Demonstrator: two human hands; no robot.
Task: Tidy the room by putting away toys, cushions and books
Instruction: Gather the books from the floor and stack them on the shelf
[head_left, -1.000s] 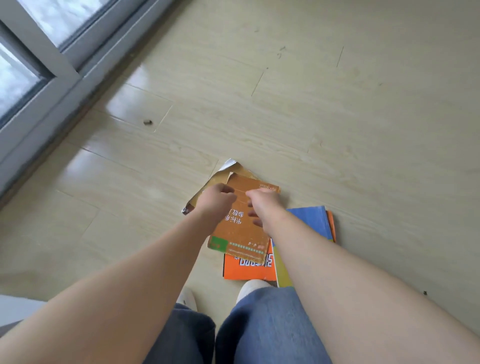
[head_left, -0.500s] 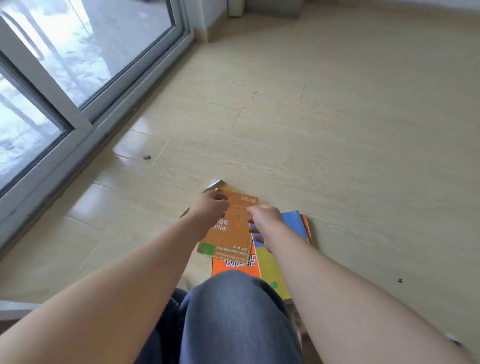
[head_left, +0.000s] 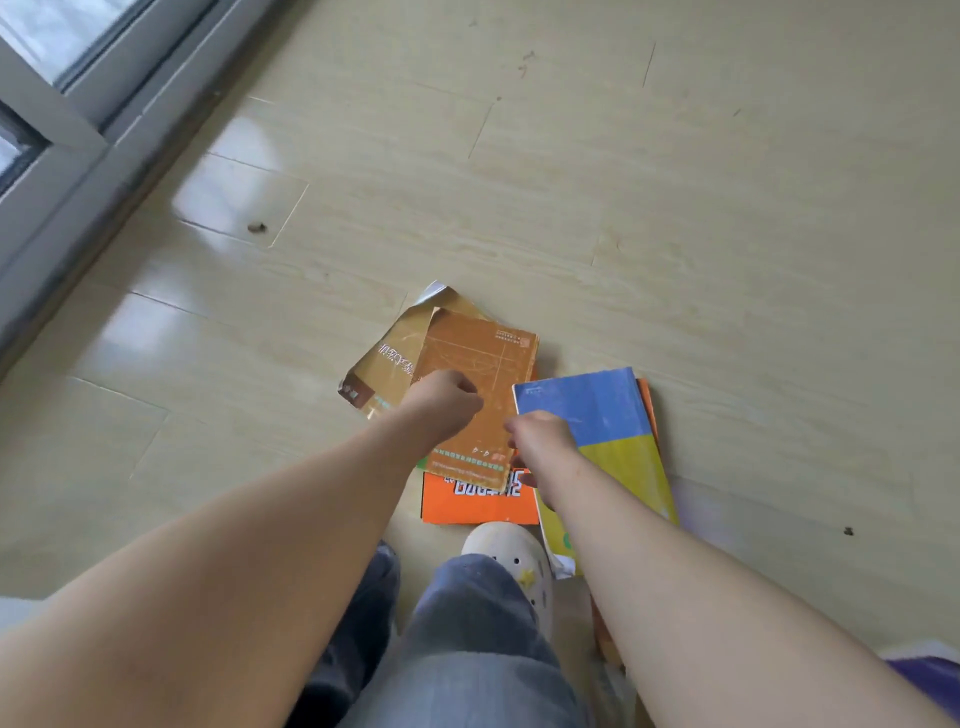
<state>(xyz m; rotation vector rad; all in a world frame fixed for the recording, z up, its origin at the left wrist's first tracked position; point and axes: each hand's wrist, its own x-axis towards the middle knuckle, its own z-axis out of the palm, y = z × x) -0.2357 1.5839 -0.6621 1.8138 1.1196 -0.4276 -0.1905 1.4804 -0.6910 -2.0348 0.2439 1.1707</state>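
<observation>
Head view: left hand (head_left: 441, 405) and right hand (head_left: 540, 436) curl their fingers around opposite edges of the brown book (head_left: 483, 358), topmost of the pile on the floor (head_left: 727, 260). If it is lifted carelessly, the bent-cover book (head_left: 384, 358) underneath may catch and tear.

Pale wood-look plank floor (head_left: 675, 208), glossy near the grey metal window track (head_left: 78, 171) on its left edge. Directly on it I see 1 cluster of books: a creased tan paperback with a bent cover (head_left: 382, 358) and a flat orange paperback (head_left: 475, 506) nearer me. A brown paperback (head_left: 483, 358) overlaps both. A blue-and-yellow book (head_left: 608, 415) lies on the right, with an orange sliver (head_left: 648, 405) under its far edge; can't tell if that's the same orange book. 1 white perforated clog (head_left: 511, 545) stands beside the cluster. Small dark speck (head_left: 256, 227) left, 2nd dark speck (head_left: 848, 530) right.
</observation>
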